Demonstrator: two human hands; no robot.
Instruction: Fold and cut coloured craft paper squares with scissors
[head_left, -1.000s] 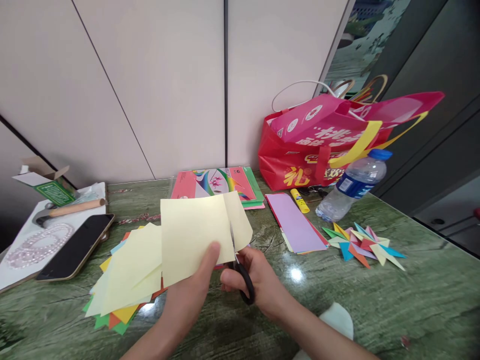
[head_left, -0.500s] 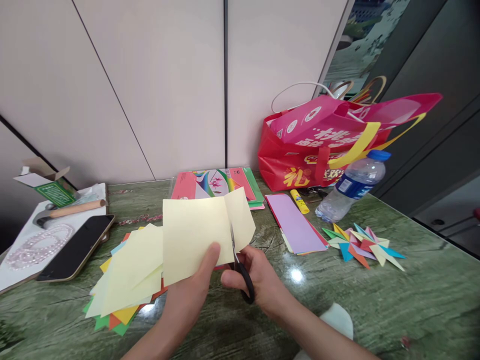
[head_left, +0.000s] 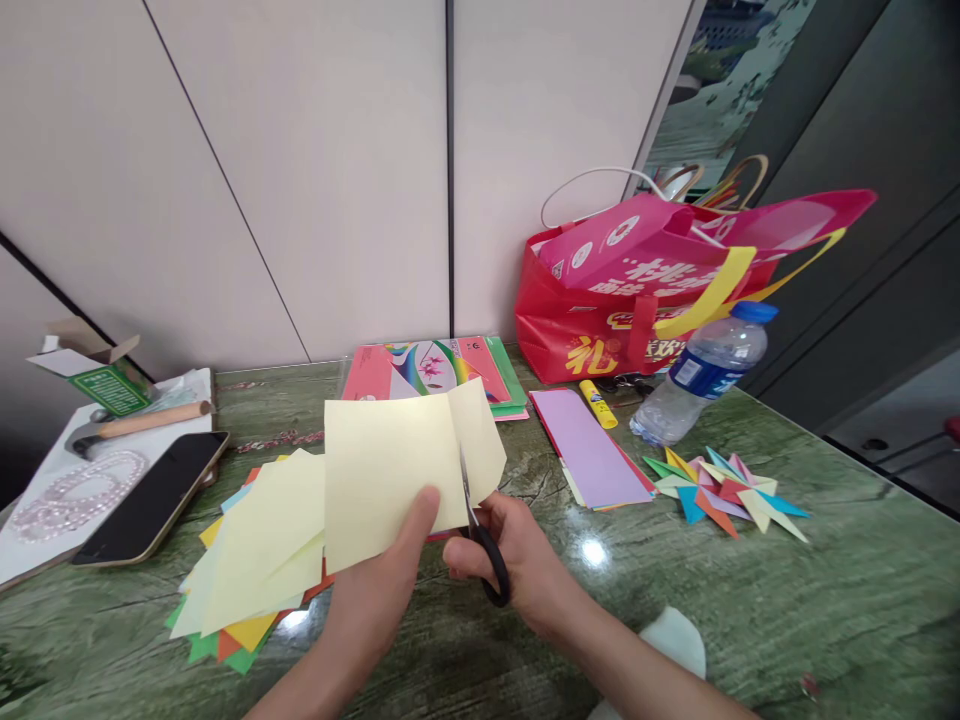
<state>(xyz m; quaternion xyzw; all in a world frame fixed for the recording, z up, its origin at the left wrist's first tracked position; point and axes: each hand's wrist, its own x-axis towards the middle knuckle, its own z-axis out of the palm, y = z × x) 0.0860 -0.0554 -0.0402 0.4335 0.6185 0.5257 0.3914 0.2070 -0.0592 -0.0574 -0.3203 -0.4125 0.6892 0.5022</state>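
Pinched in my left hand [head_left: 386, 560] is a pale yellow sheet of paper [head_left: 390, 470], held up over the table with the thumb on its front. My right hand [head_left: 517, 560] grips black-handled scissors [head_left: 487, 555] with fingers in the loops. The blades are on the sheet, along a cut running up its right part. To the right of the blades a strip bends away, still joined near the top. Left of my left hand, a fanned stack of coloured paper [head_left: 262, 550] lies on the table.
Purple paper strips [head_left: 592, 450], a yellow glue stick [head_left: 598, 404], folded paper stars [head_left: 727, 490] and a plastic bottle [head_left: 701, 375] lie or stand at right. Behind are a red bag [head_left: 577, 320] and a paper pack [head_left: 480, 365]. A phone [head_left: 154, 495] and a hammer [head_left: 142, 425] lie at left.
Hardly anything differs. The cut strip at the right of the sheet has shifted slightly to the left. Both hands keep their places and their holds.
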